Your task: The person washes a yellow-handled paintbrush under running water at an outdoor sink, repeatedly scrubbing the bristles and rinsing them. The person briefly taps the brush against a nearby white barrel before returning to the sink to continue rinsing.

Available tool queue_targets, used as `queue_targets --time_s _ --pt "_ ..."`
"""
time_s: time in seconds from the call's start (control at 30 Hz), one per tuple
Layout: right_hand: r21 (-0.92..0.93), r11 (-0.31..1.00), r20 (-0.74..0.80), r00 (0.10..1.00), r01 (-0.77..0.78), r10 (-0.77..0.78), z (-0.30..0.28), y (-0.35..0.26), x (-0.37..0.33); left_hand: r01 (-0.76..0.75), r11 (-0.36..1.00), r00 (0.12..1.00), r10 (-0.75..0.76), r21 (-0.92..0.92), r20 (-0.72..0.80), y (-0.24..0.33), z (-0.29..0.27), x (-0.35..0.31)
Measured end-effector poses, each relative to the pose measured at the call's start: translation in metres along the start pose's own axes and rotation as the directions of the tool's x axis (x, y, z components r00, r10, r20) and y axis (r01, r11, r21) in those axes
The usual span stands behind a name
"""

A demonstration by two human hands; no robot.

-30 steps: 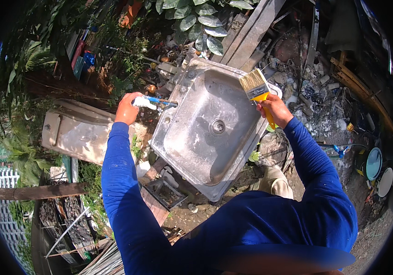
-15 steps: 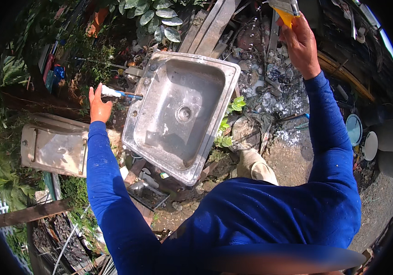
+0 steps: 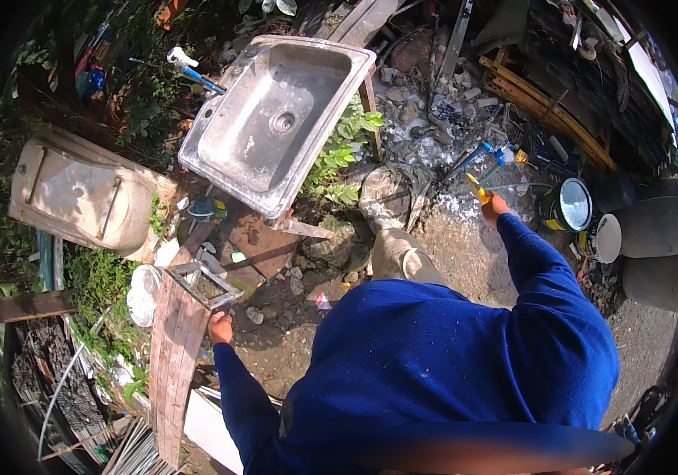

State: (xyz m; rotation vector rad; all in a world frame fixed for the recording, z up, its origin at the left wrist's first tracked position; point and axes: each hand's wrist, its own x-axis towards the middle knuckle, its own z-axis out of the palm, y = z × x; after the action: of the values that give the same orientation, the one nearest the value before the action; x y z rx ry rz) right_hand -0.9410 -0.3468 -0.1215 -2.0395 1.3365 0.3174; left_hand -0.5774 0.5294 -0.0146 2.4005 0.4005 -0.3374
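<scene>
Head view: the right hand (image 3: 494, 207) is closed around the yellow handle of a paintbrush (image 3: 477, 190), held out over pale, dusty ground; only the handle end shows, the bristles cannot be made out. Just beyond it lie round paint cans (image 3: 567, 204), one with a shiny lid face, the other white-rimmed, near a grey rounded tub (image 3: 655, 229). The left hand (image 3: 220, 327) hangs low beside a weathered wooden plank (image 3: 173, 348), fingers loosely curled; whether it grips anything cannot be told. Both arms wear deep blue sleeves flecked with white specks. Farther off, a dented stainless-steel sink (image 3: 220, 150), rectangular with a round drain, sits tilted on a rough stand, well apart from both hands. A white tap with a blue pipe (image 3: 185, 65) sticks out by its far corner. To its left lies a pale, stained rounded tank (image 3: 70, 194) among green leaves.
</scene>
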Motion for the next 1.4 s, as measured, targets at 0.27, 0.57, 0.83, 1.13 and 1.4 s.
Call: queue_targets --time_s 0.27,0.57,0.83,1.13,1.4 --pt "0.108 0.859 -0.336 0.832 0.500 -0.441 -0.114 -0.044 -0.112 0.037 0.996 0.731 0.024 -0.076 0.682 0.040 0.206 -0.210" --pt "0.187 0.947 -0.296 0.934 0.262 -0.199 -0.107 0.208 -0.224 -0.269 0.918 0.643 -0.053 0.290 0.764 0.185 0.349 -0.320" --pt "0.428 0.891 -0.162 0.958 -0.148 0.237 -0.070 0.540 -0.415 -0.397 0.917 0.462 0.171 0.031 0.870 0.329 0.627 -0.540" --pt "0.653 0.751 -0.538 0.638 -0.098 0.551 -0.189 0.736 -0.602 -0.665 0.441 -0.651 0.052 -0.603 0.757 0.413 0.799 -1.060" --pt "0.664 0.748 -0.734 0.184 -0.006 0.653 -0.215 0.813 -0.642 -0.903 0.231 -0.418 -0.278 -0.362 0.865 0.388 0.917 -1.185"
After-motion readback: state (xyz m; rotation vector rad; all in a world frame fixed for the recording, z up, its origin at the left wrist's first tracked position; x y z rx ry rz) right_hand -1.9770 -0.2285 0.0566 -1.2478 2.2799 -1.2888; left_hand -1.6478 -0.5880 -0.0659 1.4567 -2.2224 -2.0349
